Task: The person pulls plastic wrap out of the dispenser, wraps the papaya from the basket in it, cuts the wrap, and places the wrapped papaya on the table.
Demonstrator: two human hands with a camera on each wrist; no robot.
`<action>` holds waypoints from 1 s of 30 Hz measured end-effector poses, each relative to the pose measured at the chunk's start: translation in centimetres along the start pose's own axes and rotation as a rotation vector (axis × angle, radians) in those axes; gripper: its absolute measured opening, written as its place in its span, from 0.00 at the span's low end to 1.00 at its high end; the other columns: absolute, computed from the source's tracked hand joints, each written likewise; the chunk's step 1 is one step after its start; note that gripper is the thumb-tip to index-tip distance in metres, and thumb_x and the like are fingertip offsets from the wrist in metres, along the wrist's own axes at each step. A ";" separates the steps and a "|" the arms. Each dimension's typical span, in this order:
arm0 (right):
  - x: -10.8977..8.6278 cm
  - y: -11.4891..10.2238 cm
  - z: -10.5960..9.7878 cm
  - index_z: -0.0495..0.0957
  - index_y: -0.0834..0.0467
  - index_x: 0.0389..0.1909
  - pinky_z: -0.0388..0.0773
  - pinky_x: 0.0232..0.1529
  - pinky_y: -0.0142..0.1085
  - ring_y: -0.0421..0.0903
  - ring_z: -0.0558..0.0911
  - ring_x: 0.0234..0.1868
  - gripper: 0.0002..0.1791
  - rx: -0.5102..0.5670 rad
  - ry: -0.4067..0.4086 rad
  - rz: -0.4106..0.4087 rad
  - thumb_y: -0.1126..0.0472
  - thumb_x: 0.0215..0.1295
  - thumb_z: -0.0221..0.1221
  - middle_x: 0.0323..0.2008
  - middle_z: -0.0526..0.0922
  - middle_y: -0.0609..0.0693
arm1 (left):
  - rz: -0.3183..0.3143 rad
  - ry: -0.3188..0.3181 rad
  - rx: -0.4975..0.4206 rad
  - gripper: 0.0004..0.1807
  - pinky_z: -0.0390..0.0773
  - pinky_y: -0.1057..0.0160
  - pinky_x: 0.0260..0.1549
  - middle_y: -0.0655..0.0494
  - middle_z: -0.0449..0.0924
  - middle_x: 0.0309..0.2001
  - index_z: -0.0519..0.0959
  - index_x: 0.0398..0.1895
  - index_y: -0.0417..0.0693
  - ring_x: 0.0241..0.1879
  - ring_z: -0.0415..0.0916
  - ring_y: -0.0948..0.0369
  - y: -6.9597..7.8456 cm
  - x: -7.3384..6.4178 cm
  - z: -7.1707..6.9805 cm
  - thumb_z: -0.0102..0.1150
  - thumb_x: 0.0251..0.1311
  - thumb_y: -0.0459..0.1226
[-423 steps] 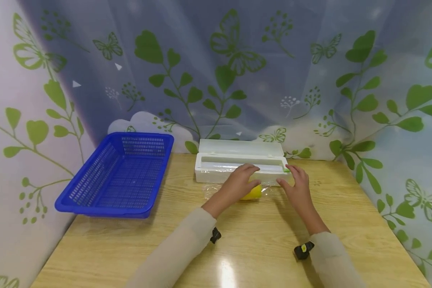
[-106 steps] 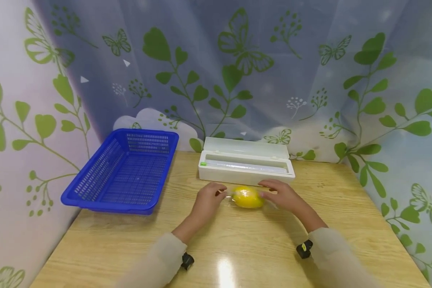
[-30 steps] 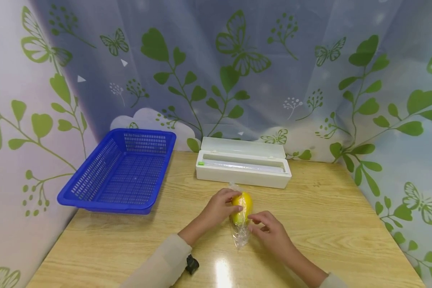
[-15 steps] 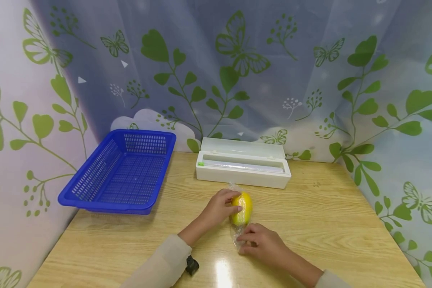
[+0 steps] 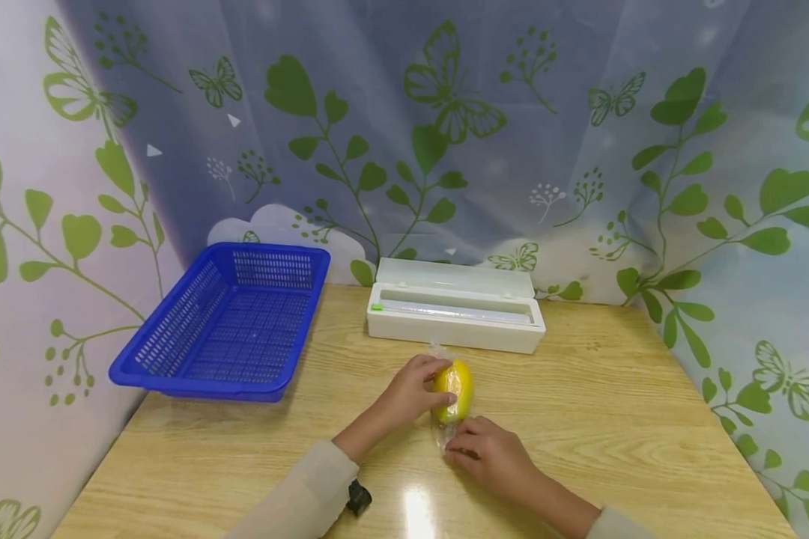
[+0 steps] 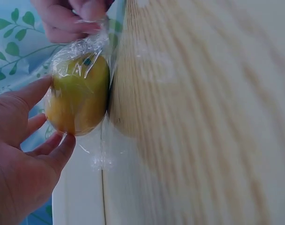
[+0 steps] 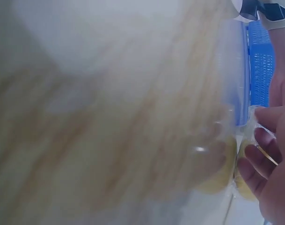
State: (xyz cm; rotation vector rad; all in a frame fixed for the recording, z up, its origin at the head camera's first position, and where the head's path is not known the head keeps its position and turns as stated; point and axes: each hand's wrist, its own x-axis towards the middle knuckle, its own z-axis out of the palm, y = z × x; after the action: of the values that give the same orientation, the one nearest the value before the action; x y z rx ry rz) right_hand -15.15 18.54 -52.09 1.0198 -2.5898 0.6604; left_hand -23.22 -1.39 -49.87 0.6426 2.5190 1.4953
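A yellow mango [image 5: 464, 382] wrapped in clear cling film [image 5: 443, 433] lies on the wooden table, pointing toward the person. My left hand [image 5: 404, 395] holds it from the left; in the left wrist view, that hand's thumb and fingertips [image 6: 67, 140] press on the wrapped mango [image 6: 79, 101]. At the near end, my right hand [image 5: 495, 458] pinches the gathered tail of film, its fingers close to the tabletop. Film bunches over the mango's stem end in the left wrist view. A short loose film end sticks out at the far side.
Behind the hands stands a white cling film dispenser box [image 5: 455, 333], its lid [image 5: 455, 277] raised, with a roll and a green slider [image 5: 376, 307] at the left. A blue plastic basket [image 5: 195, 389] sits at the back left. A patterned curtain [image 5: 350, 150] hangs behind the table.
The mango moved nearer from the box and turned from lying sideways to lengthwise. The right hand came down to the near film tail and folded it shorter. The green slider went from right to left.
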 end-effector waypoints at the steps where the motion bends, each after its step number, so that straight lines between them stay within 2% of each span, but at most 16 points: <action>1: 0.0 0.0 -0.1 0.88 0.49 0.32 0.78 0.35 0.25 0.34 0.77 0.37 0.04 -0.005 0.016 -0.007 0.58 0.56 0.73 0.36 0.82 0.37 | 0.000 -0.001 -0.002 0.32 0.77 0.60 0.61 0.47 0.69 0.66 0.74 0.69 0.47 0.64 0.74 0.50 0.0 0.0 0.0 0.71 0.61 0.42; 5: 0.0 -0.1 -0.4 0.85 0.50 0.32 0.80 0.37 0.27 0.36 0.79 0.39 0.08 -0.040 0.099 -0.065 0.62 0.54 0.74 0.37 0.81 0.38 | -0.002 0.005 0.000 0.32 0.78 0.60 0.60 0.47 0.70 0.65 0.74 0.68 0.47 0.63 0.74 0.50 -0.1 0.0 0.2 0.71 0.60 0.42; 11: 0.8 -0.1 -0.9 0.81 0.51 0.32 0.75 0.31 0.22 0.36 0.76 0.34 0.11 -0.088 0.191 -0.143 0.65 0.53 0.74 0.35 0.78 0.38 | 0.012 0.016 0.046 0.32 0.79 0.58 0.59 0.48 0.70 0.65 0.74 0.68 0.49 0.62 0.74 0.51 0.0 0.0 0.3 0.71 0.61 0.44; 16: 1.8 0.3 -1.5 0.79 0.51 0.34 0.72 0.27 0.20 0.36 0.74 0.34 0.11 -0.128 0.202 -0.124 0.64 0.56 0.71 0.35 0.78 0.39 | 0.032 0.016 0.067 0.31 0.79 0.58 0.58 0.49 0.70 0.65 0.74 0.68 0.49 0.61 0.74 0.52 0.2 0.0 0.5 0.70 0.62 0.44; 19: 2.4 0.6 -1.7 0.79 0.52 0.34 0.74 0.26 0.23 0.37 0.75 0.33 0.10 -0.135 0.202 -0.064 0.64 0.57 0.71 0.35 0.78 0.41 | 0.039 0.010 0.063 0.31 0.79 0.59 0.58 0.49 0.70 0.65 0.74 0.68 0.49 0.61 0.73 0.52 0.2 0.1 0.6 0.69 0.63 0.43; 22: 2.8 0.8 -1.8 0.79 0.52 0.34 0.75 0.26 0.25 0.37 0.75 0.33 0.08 -0.122 0.176 0.033 0.63 0.60 0.70 0.34 0.78 0.42 | 0.046 0.009 0.065 0.30 0.79 0.60 0.58 0.48 0.70 0.65 0.74 0.68 0.48 0.61 0.73 0.53 0.1 0.2 0.6 0.69 0.63 0.42; 27: 3.4 0.9 -1.8 0.80 0.49 0.35 0.72 0.27 0.25 0.34 0.71 0.30 0.04 -0.044 0.096 0.236 0.58 0.67 0.66 0.35 0.78 0.39 | 0.041 0.009 0.049 0.27 0.79 0.61 0.58 0.49 0.70 0.64 0.76 0.66 0.46 0.61 0.73 0.53 0.1 0.1 0.5 0.68 0.64 0.39; 30: 3.7 1.0 -1.7 0.79 0.48 0.34 0.69 0.26 0.26 0.34 0.68 0.29 0.04 0.000 0.082 0.309 0.57 0.67 0.66 0.36 0.77 0.38 | 0.026 0.000 0.028 0.26 0.78 0.60 0.60 0.50 0.69 0.64 0.76 0.66 0.45 0.62 0.73 0.53 0.0 0.0 0.3 0.67 0.65 0.39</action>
State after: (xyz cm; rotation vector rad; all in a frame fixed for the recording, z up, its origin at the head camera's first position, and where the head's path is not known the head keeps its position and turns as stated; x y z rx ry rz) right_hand -18.38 17.95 -49.43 0.5817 -2.6980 0.7560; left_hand -23.15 -1.12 -49.97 0.6820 2.5447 1.4710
